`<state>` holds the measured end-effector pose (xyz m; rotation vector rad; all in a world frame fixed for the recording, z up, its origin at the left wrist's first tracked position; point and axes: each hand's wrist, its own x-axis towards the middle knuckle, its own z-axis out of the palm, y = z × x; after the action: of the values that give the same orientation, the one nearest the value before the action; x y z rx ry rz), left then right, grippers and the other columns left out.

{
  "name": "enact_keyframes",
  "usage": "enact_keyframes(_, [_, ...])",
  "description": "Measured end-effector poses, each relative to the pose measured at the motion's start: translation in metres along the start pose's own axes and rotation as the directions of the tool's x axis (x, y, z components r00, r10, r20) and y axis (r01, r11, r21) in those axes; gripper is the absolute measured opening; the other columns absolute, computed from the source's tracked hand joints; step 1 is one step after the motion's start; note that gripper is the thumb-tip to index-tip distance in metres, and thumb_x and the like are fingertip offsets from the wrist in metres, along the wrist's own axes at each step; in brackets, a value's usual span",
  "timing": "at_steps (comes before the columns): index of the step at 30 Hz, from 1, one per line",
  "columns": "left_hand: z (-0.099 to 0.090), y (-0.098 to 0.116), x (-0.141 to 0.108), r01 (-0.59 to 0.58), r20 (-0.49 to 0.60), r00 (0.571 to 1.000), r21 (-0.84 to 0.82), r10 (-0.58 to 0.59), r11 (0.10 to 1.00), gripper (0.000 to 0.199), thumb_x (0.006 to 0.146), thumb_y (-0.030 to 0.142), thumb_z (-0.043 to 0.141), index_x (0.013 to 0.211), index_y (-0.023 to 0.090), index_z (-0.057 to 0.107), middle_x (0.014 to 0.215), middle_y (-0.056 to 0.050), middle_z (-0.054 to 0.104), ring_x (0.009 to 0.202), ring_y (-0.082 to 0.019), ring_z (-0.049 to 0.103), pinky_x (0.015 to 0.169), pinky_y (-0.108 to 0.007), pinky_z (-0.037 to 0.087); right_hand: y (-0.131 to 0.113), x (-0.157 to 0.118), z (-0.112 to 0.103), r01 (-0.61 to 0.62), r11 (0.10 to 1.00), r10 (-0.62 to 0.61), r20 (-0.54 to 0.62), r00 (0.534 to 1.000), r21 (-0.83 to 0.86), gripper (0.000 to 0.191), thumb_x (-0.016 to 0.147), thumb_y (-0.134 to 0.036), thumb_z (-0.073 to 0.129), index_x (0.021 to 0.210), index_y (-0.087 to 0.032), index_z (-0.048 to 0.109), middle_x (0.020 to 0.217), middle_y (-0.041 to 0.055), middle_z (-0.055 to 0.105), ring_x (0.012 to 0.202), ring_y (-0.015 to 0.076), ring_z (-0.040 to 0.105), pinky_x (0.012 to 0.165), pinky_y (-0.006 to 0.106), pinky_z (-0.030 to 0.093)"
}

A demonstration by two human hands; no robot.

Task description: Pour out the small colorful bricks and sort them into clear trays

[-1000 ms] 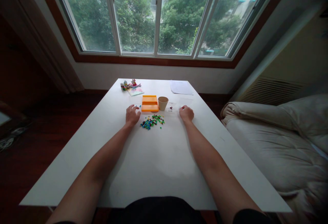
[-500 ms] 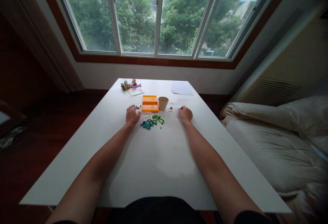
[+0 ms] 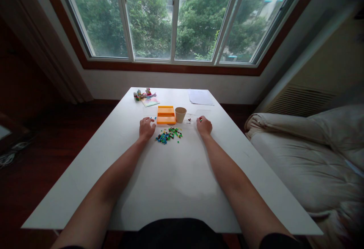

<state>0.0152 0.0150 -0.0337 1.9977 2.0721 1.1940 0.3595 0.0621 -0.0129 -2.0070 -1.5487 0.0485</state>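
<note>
My left hand rests on the table beside the orange tray, fingers apart and nothing seen in them. Just past its fingertips lie a few small blue pieces in what looks like a clear container. My right hand is closed at the right, with a small green toy brick showing at its fingertips. Between the hands spreads a loose pile of tiny toy bricks, blue, green, yellow and dark. Behind the pile stand an orange two-part tray and a paper cup. Several dark bricks lie right of the cup.
Small assembled toy figures and a colourful card sit at the table's far left. White paper sheets lie at the far right. A sofa stands right of the white table, and a window is beyond.
My right hand has turned slightly, and a green brick now shows at its fingertips. The left hand stays nearly still. The view has shifted a little.
</note>
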Motion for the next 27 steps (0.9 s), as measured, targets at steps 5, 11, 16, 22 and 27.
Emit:
enact_keyframes(5, [-0.003,0.003,-0.001,-0.011,-0.004,1.000,0.000,0.011,1.000,0.023,0.086,0.026,0.058,0.105,0.022,0.070,0.122,-0.010,0.058,0.119,-0.030,0.050,0.110,-0.045,0.040,-0.028,-0.021,0.004,0.341,0.924,-0.343,-0.019,0.939,0.173,0.022,0.097,-0.033,0.050,0.094,-0.020,0.068,0.077,0.0033,0.068,0.071,0.0162,0.057,0.068,0.026,0.036])
enact_keyframes(11, [-0.005,0.004,-0.001,0.010,0.002,1.000,0.007,-0.010,1.000,0.022,0.086,0.025,0.057,0.103,0.022,0.071,0.116,-0.011,0.058,0.114,-0.030,0.051,0.106,-0.045,0.042,-0.081,-0.073,0.008,0.763,0.526,-0.833,0.048,0.551,0.376,0.013,0.094,-0.027,0.059,0.090,-0.020,0.070,0.085,0.0046,0.067,0.082,0.0175,0.056,0.074,0.027,0.040])
enact_keyframes(16, [-0.006,0.004,-0.002,0.003,-0.015,1.000,0.011,-0.003,1.000,0.022,0.088,0.025,0.056,0.103,0.022,0.071,0.114,-0.011,0.058,0.113,-0.030,0.051,0.106,-0.044,0.041,-0.098,-0.099,0.010,0.867,0.283,-0.959,0.101,0.265,0.410,0.012,0.093,-0.025,0.062,0.095,-0.023,0.073,0.089,0.0061,0.066,0.090,0.0199,0.054,0.080,0.030,0.042])
enact_keyframes(22, [-0.005,0.004,-0.002,-0.001,-0.020,1.000,0.007,0.001,1.000,0.021,0.087,0.025,0.056,0.101,0.022,0.071,0.111,-0.010,0.059,0.111,-0.030,0.051,0.104,-0.044,0.042,-0.091,-0.092,0.016,0.902,0.293,-0.955,0.147,0.258,0.316,0.010,0.090,-0.022,0.063,0.090,-0.022,0.073,0.090,0.0064,0.065,0.089,0.0205,0.053,0.081,0.031,0.041])
enact_keyframes(27, [-0.005,0.002,-0.002,-0.015,-0.029,0.999,0.011,0.015,1.000,0.021,0.087,0.025,0.056,0.101,0.022,0.072,0.110,-0.010,0.060,0.110,-0.029,0.052,0.104,-0.043,0.043,-0.092,-0.093,0.016,0.898,0.281,-0.958,0.152,0.243,0.338,0.015,0.091,-0.023,0.064,0.103,-0.025,0.074,0.093,0.0057,0.065,0.092,0.0204,0.053,0.083,0.031,0.041])
